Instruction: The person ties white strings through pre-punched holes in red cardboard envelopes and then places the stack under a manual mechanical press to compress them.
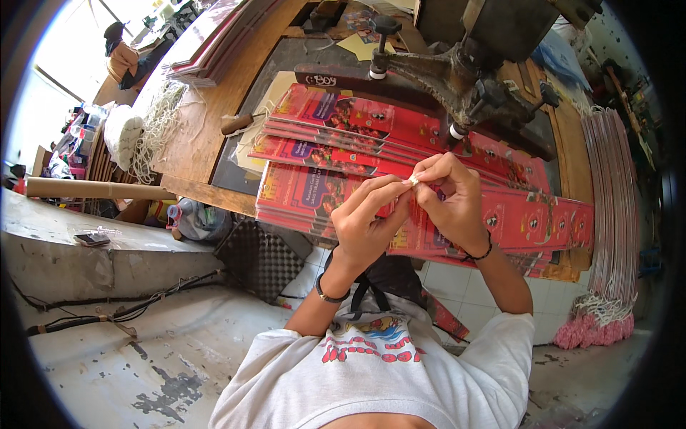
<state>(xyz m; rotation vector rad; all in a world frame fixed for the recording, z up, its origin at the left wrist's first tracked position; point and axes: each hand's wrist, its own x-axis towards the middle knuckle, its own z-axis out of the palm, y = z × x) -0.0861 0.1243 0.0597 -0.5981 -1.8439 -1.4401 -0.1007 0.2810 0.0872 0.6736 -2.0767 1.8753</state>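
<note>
My left hand (368, 218) and my right hand (451, 200) meet above the worktable. Both are closed, fingertips pinching a small whitish bit of string (414, 181) between them. Most of the string is hidden by the fingers. Under and around my hands lie stacks of flat, glossy red printed packages (304, 187) with food pictures. They overlap in layers, and some jut over the table's near edge. Behind the stacks stands a dark metal machine (457, 79) with black knobs. A wooden-handled tool (236, 124) lies left of the packages.
Loose white string (164, 121) is heaped at the table's left, below a pile of flat sheets (214, 43). A cardboard tube (96, 188) juts out at left. Tall bundled flat pieces (611, 207) stand at right. Another person (123, 57) sits far left.
</note>
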